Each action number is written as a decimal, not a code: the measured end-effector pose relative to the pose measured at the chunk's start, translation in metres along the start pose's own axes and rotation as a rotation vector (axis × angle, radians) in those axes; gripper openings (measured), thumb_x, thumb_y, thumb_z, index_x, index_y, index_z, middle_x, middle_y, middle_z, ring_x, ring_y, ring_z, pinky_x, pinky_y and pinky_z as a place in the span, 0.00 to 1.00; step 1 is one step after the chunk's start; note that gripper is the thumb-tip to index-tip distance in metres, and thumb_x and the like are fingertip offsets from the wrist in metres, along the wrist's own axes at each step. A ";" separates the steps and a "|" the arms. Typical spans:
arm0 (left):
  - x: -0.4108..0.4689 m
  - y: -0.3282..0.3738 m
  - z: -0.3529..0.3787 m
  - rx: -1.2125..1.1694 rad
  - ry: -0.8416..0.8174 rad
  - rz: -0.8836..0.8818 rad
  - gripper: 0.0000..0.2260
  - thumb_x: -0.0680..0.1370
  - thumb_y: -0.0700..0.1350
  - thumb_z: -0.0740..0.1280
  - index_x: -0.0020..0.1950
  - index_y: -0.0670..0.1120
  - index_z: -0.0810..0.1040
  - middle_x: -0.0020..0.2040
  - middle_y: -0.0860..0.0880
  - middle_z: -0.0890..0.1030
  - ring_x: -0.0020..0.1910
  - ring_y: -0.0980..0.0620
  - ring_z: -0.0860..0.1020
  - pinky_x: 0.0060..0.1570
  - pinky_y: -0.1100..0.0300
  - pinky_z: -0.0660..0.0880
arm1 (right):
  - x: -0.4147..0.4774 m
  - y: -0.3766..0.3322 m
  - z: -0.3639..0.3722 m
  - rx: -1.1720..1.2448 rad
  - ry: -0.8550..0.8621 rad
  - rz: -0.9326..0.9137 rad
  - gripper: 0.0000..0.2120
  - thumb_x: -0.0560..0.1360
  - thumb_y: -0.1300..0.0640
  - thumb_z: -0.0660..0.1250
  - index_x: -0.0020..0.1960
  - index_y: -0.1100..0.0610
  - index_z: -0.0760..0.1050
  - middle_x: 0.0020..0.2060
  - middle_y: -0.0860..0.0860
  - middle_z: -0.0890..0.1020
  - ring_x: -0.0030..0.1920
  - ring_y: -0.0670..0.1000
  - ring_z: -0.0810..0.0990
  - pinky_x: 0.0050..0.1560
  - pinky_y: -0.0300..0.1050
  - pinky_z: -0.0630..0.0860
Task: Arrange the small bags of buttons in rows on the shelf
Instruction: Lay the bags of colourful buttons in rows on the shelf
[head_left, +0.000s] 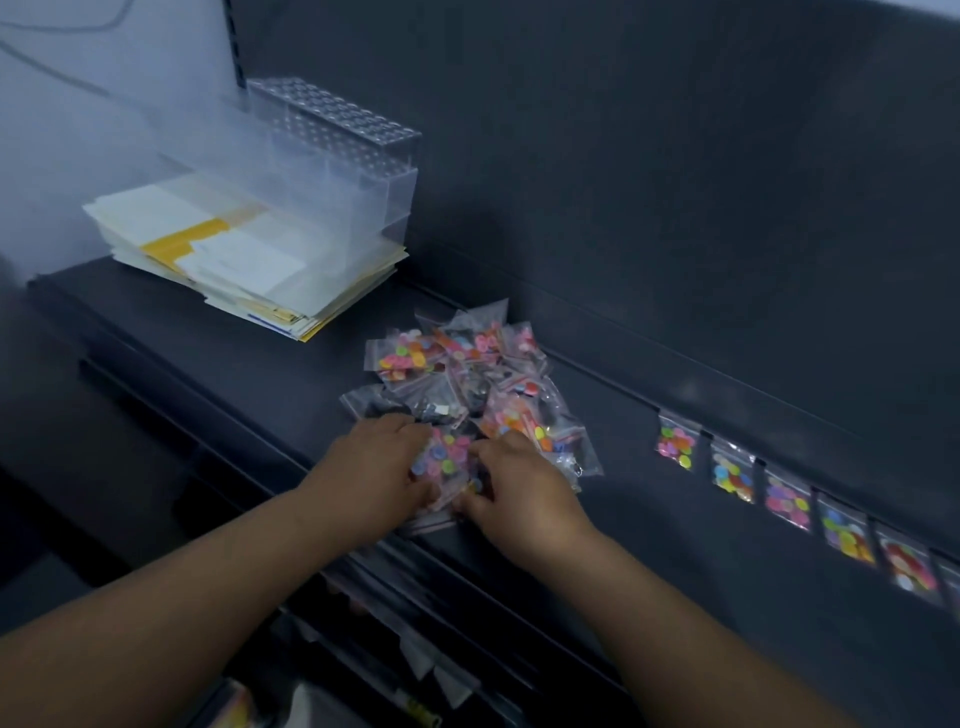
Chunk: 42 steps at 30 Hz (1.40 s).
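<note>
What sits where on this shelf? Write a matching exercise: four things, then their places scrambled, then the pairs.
1 stack of papers
2 clear box
3 pile of bags
4 row of bags

A lined up along the back wall, right
B left end, lying flat
C in the middle, heaped loose
D back left, tallest thing

Pairs: 1-B, 2-D, 3-C, 4-A

Right of the right grip (519, 488), six button bags (787, 499) in a row; ahead, one jumbled heap of bags (467, 364); one paper stack (234, 260).
</note>
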<state>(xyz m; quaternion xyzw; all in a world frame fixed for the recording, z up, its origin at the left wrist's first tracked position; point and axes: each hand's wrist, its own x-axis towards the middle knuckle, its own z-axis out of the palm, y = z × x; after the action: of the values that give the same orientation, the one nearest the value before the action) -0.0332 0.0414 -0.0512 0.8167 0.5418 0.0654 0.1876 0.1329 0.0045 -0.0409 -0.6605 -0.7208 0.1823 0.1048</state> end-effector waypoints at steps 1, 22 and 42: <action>0.003 -0.001 0.000 -0.029 0.011 0.012 0.28 0.73 0.53 0.68 0.72 0.50 0.66 0.70 0.49 0.69 0.67 0.47 0.67 0.65 0.53 0.66 | 0.002 -0.001 0.002 0.008 0.001 0.020 0.20 0.74 0.51 0.67 0.64 0.52 0.70 0.57 0.51 0.69 0.56 0.53 0.74 0.55 0.46 0.74; 0.031 0.015 -0.027 -0.856 0.078 -0.004 0.23 0.71 0.29 0.69 0.61 0.50 0.73 0.40 0.49 0.76 0.33 0.59 0.76 0.29 0.68 0.73 | 0.025 -0.002 -0.014 1.014 0.108 0.254 0.13 0.74 0.60 0.68 0.33 0.54 0.70 0.28 0.48 0.74 0.24 0.42 0.72 0.23 0.31 0.66; 0.022 0.085 -0.019 -1.214 -0.409 -0.189 0.03 0.76 0.40 0.67 0.49 0.43 0.78 0.31 0.50 0.78 0.29 0.55 0.74 0.34 0.60 0.77 | -0.032 0.049 -0.056 1.304 0.035 0.370 0.06 0.77 0.65 0.64 0.44 0.57 0.76 0.36 0.54 0.84 0.34 0.50 0.83 0.39 0.43 0.81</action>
<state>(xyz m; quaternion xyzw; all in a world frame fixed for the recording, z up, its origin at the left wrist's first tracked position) 0.0434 0.0368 -0.0037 0.5103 0.4314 0.1864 0.7202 0.2026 -0.0175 -0.0063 -0.5775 -0.3367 0.5840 0.4606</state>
